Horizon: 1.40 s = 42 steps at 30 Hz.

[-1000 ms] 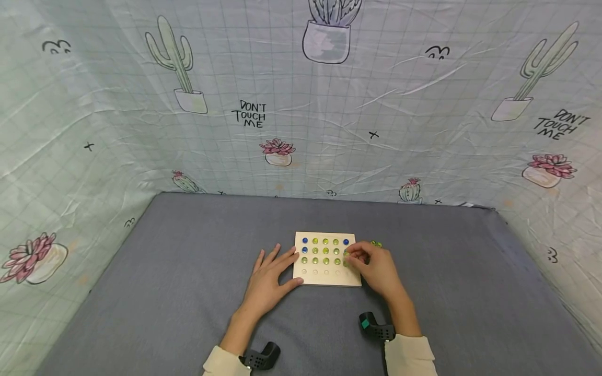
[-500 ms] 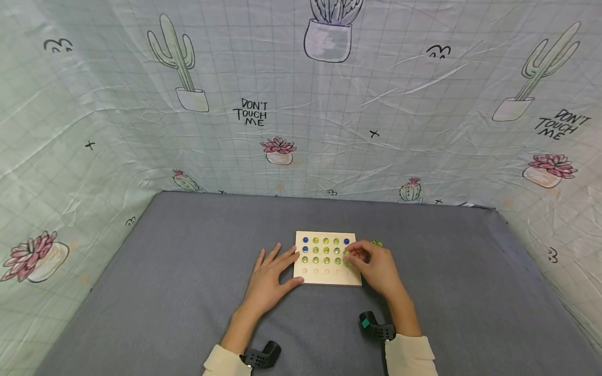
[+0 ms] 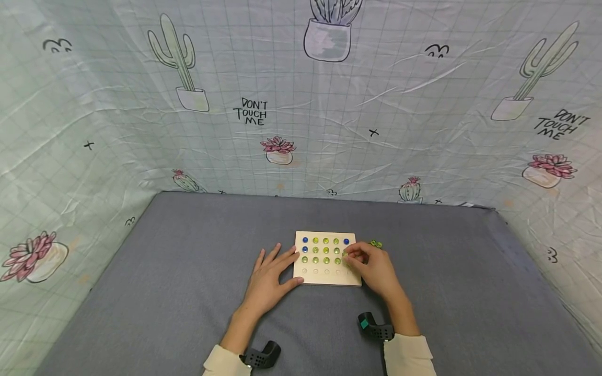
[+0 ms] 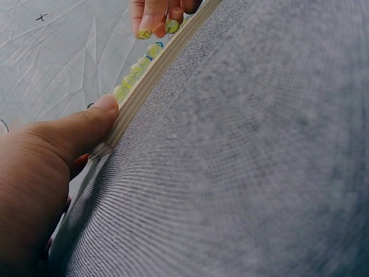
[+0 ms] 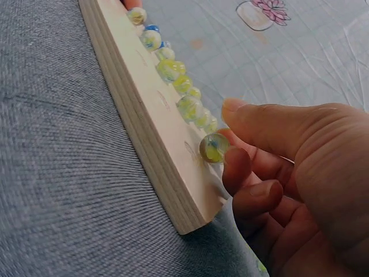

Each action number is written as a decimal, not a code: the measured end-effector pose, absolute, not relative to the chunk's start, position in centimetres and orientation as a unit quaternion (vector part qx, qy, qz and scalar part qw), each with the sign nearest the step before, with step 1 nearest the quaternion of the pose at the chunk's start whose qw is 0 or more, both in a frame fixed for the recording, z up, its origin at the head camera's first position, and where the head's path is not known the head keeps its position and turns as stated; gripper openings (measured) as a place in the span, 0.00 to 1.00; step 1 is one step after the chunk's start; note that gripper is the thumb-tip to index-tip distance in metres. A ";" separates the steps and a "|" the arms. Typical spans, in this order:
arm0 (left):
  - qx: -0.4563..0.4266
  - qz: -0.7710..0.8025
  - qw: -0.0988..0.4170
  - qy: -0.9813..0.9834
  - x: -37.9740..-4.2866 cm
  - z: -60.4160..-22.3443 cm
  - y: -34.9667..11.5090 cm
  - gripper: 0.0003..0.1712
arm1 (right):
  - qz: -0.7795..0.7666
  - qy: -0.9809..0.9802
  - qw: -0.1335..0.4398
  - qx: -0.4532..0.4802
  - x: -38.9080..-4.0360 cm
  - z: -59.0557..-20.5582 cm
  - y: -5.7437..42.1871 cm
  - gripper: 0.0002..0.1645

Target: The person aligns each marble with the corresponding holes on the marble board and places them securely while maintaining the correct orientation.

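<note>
A pale wooden board [image 3: 326, 279] lies on the grey cloth, bearing rows of glass marbles. Most are yellow-green; a few blue marbles [image 3: 346, 241] stand at both ends. My left hand [image 3: 264, 286] rests at the board's left side, fingers spread, its thumb [image 4: 92, 124] against the edge. At the right side my right hand [image 3: 376, 269] pinches a yellow-green marble [image 5: 214, 148] with its fingertips, close over the board's right end. The left wrist view shows two marbles at those fingers, one at a fingertip and another marble [image 4: 172, 26] beside it.
Several loose green marbles [image 3: 376, 244] lie on the cloth just beyond my right hand. Round hollows [image 3: 315, 271] show along the board's front row. A patterned fabric backdrop [image 3: 329, 130] rises behind the grey cloth [image 3: 188, 292].
My right fingers have shifted slightly left. A green marble visible below them at the right end of the third row no longer shows there. The left hand stays put.
</note>
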<state>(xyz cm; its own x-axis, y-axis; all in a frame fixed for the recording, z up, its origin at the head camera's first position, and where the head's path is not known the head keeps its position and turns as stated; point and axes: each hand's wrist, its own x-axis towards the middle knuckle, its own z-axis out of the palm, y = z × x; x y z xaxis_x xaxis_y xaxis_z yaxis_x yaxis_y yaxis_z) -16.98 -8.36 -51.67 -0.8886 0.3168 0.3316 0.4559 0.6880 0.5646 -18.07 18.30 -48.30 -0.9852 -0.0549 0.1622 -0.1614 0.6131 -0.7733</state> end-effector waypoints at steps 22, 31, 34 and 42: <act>-0.212 -0.333 0.101 -0.913 -17.1 -51.8 -8.4 0.37 | 0.567 -0.820 -0.044 0.066 -17.9 -47.6 18.4 0.10; -0.213 -0.333 0.102 -0.913 -17.2 -51.8 -8.5 0.37 | 0.524 -0.848 -0.024 0.077 -17.9 -47.4 18.3 0.10; -0.214 -0.334 0.104 -0.912 -17.2 -51.8 -8.5 0.37 | 0.475 -0.877 0.012 0.065 -18.0 -47.7 18.4 0.08; -0.213 -0.334 0.106 -0.912 -17.2 -51.9 -8.5 0.37 | 0.433 -0.899 0.026 0.054 -18.1 -48.4 19.2 0.08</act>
<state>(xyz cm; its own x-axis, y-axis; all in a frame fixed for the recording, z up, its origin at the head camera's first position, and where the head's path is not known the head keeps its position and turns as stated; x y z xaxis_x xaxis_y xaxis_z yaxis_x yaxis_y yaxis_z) -17.19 -8.48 -51.88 -0.8872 0.3176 0.3346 0.4585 0.6865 0.5643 -18.12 19.25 -48.35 -0.9928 -0.0745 0.0941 -0.1200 0.6189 -0.7762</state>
